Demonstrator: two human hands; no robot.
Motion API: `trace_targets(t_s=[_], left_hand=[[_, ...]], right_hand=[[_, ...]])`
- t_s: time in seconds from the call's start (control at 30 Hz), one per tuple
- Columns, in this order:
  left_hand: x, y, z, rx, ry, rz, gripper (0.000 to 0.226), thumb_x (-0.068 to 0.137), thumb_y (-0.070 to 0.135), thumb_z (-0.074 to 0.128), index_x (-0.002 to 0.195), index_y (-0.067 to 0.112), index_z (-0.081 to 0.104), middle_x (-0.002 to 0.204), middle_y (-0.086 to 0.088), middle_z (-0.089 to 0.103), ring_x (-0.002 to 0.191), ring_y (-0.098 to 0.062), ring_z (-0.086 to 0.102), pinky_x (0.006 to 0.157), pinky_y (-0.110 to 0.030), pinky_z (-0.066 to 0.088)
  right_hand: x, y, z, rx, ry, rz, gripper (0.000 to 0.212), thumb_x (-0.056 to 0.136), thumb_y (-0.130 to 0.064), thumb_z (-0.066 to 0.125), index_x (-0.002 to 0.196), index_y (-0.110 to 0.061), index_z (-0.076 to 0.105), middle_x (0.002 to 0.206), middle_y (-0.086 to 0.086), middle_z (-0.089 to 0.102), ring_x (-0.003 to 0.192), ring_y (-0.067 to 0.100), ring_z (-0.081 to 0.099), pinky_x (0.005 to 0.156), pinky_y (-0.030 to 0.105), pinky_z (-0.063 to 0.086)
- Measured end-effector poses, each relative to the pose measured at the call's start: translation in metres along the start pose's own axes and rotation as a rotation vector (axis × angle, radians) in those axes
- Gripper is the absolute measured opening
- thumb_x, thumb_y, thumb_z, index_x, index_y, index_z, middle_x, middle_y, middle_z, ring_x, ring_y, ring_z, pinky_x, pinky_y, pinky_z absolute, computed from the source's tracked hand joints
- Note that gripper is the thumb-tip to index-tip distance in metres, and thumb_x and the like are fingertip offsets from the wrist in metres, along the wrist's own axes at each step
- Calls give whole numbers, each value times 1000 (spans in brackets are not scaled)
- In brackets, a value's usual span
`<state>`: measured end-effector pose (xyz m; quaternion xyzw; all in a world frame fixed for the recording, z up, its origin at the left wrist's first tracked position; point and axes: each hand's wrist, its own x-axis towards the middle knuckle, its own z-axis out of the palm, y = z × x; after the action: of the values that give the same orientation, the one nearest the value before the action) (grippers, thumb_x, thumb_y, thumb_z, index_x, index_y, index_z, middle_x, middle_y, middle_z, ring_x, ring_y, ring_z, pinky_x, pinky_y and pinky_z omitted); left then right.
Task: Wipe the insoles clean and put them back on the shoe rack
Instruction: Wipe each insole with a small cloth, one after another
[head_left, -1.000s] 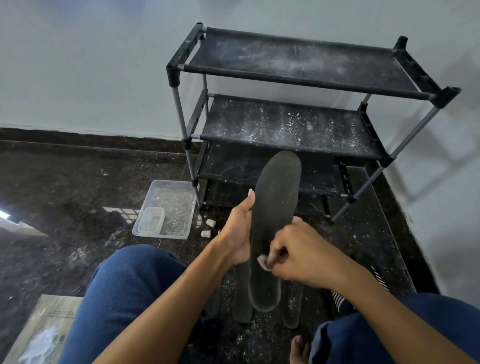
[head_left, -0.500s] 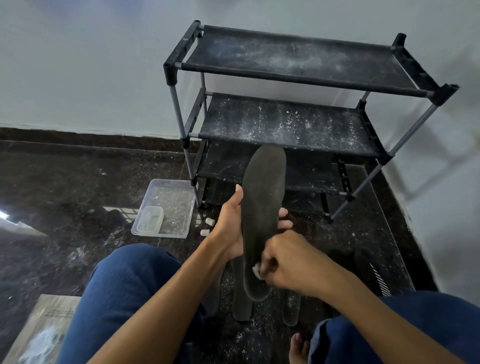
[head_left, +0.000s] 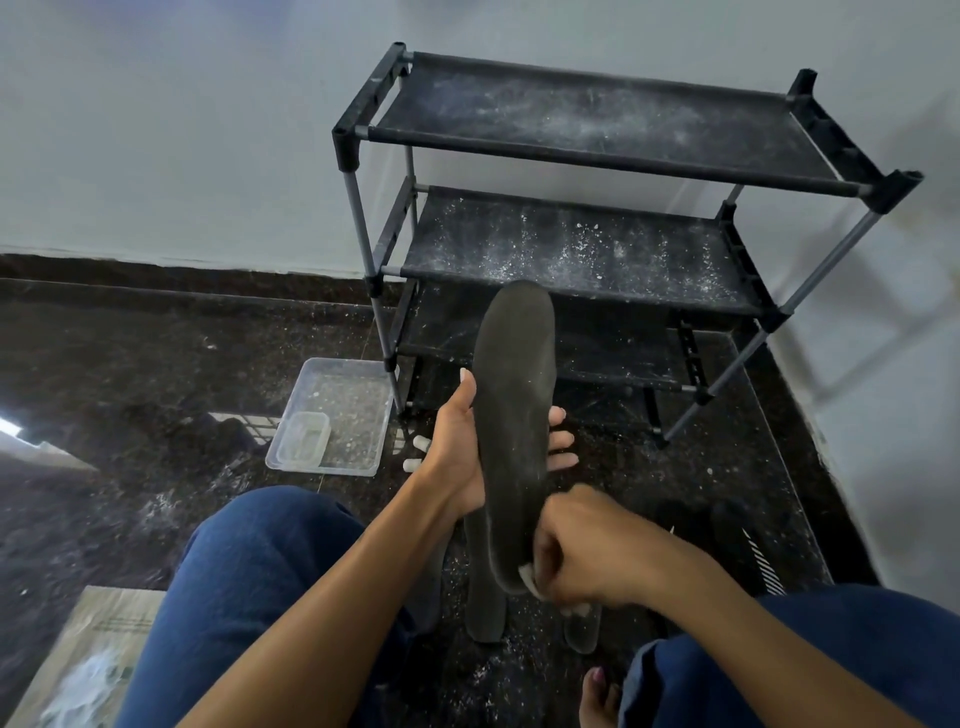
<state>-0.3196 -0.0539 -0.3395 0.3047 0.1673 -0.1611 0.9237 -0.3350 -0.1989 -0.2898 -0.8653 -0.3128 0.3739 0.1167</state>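
A dark grey insole (head_left: 514, 415) is held upright, toe end up, in front of the shoe rack (head_left: 597, 249). My left hand (head_left: 462, 452) grips its middle from behind, thumb on the left edge and fingertips showing on the right. My right hand (head_left: 582, 556) presses a small white wipe (head_left: 527, 576) against the insole's heel end. More dark insoles (head_left: 485, 613) lie on the floor below, partly hidden by my hands. The rack's three black shelves are dusty and bare.
A clear plastic tray (head_left: 358, 395) holding a smaller clear container (head_left: 304, 439) sits on the speckled dark floor left of the rack. Two small white pieces (head_left: 415, 452) lie beside it. A paper bag (head_left: 88, 660) lies at bottom left. My knees frame the lower view; walls enclose the corner.
My right hand has slid the wipe down the insole from its lower middle to the heel end. The insole has tilted slightly and shifted left in my left hand.
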Motion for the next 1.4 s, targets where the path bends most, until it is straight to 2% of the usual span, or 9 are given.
trace_targets(t_s=[0.13,0.33,0.47,0.73,0.9,1.07,1.13,1.27,1.4], left_hand=[[-1,1,2,63,38,-9,85,93,67,16,112,-4,59,91,-21,69,79,-34,68,92,-53,47],[1,-6,5,168,109,-26,73,97,60,17,109,5,63,88,-13,73,77,-23,71,67,-31,55],[-3,-12,10,175,46,-58,71,98,57,15,112,6,62,89,-15,73,75,-25,72,58,-33,58],[1,-19,5,267,249,1,65,96,60,26,108,11,67,107,-13,71,100,-25,67,84,-36,52],[0,-8,8,78,138,-12,90,92,68,16,96,-4,69,90,-23,71,82,-35,68,97,-53,43],[4,-4,2,59,97,8,89,92,69,14,111,-6,59,91,-21,70,78,-33,69,94,-56,44],[3,-2,2,73,99,10,87,92,68,14,109,-3,61,91,-20,70,79,-32,68,91,-52,48],[0,-3,5,207,209,31,68,97,60,21,102,8,67,91,-12,74,79,-23,72,71,-35,55],[-1,-1,9,122,177,31,77,96,62,19,105,1,65,93,-17,72,85,-28,70,79,-40,52]], right_hand=[[-10,4,-17,99,-66,7,8,77,-15,71,84,-13,74,85,0,72,77,7,68,68,18,55],[11,10,-14,79,813,-143,12,77,-8,67,85,-14,74,85,-6,65,71,8,61,68,28,53],[22,17,-20,-56,1078,-155,11,81,-4,66,90,-6,72,89,1,66,77,14,62,70,23,53],[22,7,-8,-14,624,-59,13,80,-15,66,91,-19,73,93,-8,60,90,10,58,77,20,45],[8,-7,10,112,211,-24,8,77,-20,69,73,-13,72,73,0,68,72,14,65,64,21,52],[-2,-12,1,12,-224,48,15,79,-18,71,91,-9,72,94,6,71,89,16,67,73,27,55],[-5,-3,-19,189,-97,28,10,78,-19,71,87,-13,71,85,4,72,78,9,69,67,21,55],[3,12,-34,362,595,-70,7,70,-13,70,70,-20,70,67,-4,67,61,6,61,60,22,51],[17,15,-18,171,651,-99,16,72,-8,67,76,-22,72,82,-10,65,73,-2,57,66,13,44]])
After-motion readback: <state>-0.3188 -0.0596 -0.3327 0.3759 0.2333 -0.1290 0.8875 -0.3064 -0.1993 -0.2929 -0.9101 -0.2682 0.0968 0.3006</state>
